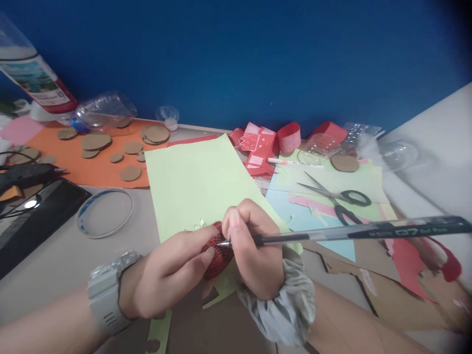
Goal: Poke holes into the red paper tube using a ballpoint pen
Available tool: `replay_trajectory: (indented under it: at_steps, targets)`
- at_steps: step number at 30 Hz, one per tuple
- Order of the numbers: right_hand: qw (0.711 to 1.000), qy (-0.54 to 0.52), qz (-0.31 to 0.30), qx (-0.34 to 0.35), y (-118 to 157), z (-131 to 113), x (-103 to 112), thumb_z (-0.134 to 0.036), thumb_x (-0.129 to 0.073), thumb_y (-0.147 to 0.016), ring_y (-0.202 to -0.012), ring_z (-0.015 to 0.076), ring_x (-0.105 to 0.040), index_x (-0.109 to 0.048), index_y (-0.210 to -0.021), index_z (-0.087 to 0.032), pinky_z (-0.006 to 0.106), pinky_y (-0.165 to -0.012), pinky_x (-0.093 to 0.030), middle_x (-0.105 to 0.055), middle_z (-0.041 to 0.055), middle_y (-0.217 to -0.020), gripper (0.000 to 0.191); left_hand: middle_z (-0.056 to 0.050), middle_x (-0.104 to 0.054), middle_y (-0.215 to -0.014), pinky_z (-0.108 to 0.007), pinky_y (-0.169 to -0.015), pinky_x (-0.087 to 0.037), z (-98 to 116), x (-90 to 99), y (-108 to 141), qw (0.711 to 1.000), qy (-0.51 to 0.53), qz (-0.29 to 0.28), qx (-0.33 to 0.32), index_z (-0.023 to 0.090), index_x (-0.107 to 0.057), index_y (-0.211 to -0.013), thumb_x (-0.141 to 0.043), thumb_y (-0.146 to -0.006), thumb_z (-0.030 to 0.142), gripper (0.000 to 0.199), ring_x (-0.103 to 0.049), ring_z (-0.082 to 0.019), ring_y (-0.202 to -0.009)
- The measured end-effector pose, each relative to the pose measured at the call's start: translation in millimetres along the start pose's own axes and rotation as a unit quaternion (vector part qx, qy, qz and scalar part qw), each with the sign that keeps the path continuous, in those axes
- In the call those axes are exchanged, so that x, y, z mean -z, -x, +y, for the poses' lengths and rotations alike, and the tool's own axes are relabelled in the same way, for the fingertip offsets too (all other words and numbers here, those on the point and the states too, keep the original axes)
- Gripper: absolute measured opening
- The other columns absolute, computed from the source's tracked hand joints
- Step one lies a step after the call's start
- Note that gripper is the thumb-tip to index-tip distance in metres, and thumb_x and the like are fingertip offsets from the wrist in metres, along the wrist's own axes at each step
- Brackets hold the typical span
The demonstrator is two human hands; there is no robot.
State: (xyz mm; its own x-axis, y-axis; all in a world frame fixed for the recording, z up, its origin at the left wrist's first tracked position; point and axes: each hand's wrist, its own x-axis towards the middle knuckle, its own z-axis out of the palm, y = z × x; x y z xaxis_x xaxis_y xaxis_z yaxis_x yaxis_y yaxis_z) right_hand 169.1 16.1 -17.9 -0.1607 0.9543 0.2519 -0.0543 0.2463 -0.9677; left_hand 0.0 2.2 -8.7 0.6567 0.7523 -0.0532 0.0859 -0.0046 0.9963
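Low in the middle, a red piece covered in small dark marks [218, 263] is gripped by my left hand [175, 268], thumb and fingers closed on its left side. My right hand [254, 246] is wrapped round a pen [317, 236] with a clear barrel. Its metal tip meets the face of the red piece, close to my left thumb. A small pale green leaf-like cutout [201, 224] shows just above the red piece. Behind both hands lies a light green sheet of paper [195, 182]. My hands cover part of the red piece.
Scissors [337, 196] lie on paper scraps at the right, near red cutouts [258, 147]. Several cardboard discs [96, 141] rest on an orange sheet [73, 167]. At the left are a ring [105, 214], a black phone [44, 216], a glue gun [27, 174] and bottles.
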Motion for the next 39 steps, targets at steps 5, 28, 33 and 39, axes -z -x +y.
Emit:
replay_trajectory:
  at_steps: [5, 28, 33, 39]
  targets:
    - [1.000, -0.001, -0.008, -0.013, -0.1, 0.6, -0.5, -0.026, -0.048, -0.101, -0.053, 0.0107, -0.031, -0.036, -0.069, -0.024, 0.028, -0.050, -0.027, -0.032, -0.0063, -0.061, 0.035, -0.001, -0.059, -0.075, -0.024, -0.064, -0.045, -0.2, -0.2, 0.1, 1.000, -0.011, 0.002, -0.010, 0.020, -0.047, -0.084, -0.032, -0.111, 0.031, 0.033, -0.053, -0.014, -0.066]
    - [0.999, -0.028, -0.029, 0.015, -3.3, 3.1, 0.8, -0.019, -0.047, -0.100, -0.054, 0.0098, -0.032, -0.039, -0.071, -0.023, 0.024, -0.049, -0.029, -0.037, -0.0062, -0.062, 0.030, -0.001, -0.061, -0.076, -0.024, -0.065, -0.045, -2.7, 0.7, 0.6, 1.000, -0.016, 0.003, -0.012, 0.020, -0.049, -0.086, -0.033, -0.111, 0.034, 0.033, -0.053, -0.015, -0.066]
    - [0.999, -0.033, -0.026, 0.014, -3.0, 4.9, -0.1, -0.017, -0.049, -0.099, -0.054, 0.0099, -0.032, -0.039, -0.071, -0.023, 0.025, -0.049, -0.029, -0.036, -0.0066, -0.061, 0.030, -0.002, -0.063, -0.076, -0.025, -0.067, -0.047, -5.5, 0.1, 1.0, 1.000, -0.012, 0.002, -0.009, 0.019, -0.051, -0.088, -0.033, -0.111, 0.038, 0.035, -0.056, -0.016, -0.068]
    - [0.999, -0.026, -0.025, 0.006, -2.7, 4.5, -0.1, -0.020, -0.049, -0.100, -0.054, 0.0101, -0.033, -0.040, -0.070, -0.023, 0.026, -0.050, -0.029, -0.035, -0.0067, -0.061, 0.032, 0.000, -0.063, -0.073, -0.024, -0.066, -0.048, -4.6, -1.8, 0.5, 1.000, -0.017, 0.014, -0.014, 0.021, -0.051, -0.089, -0.034, -0.111, 0.037, 0.033, -0.056, -0.016, -0.064]
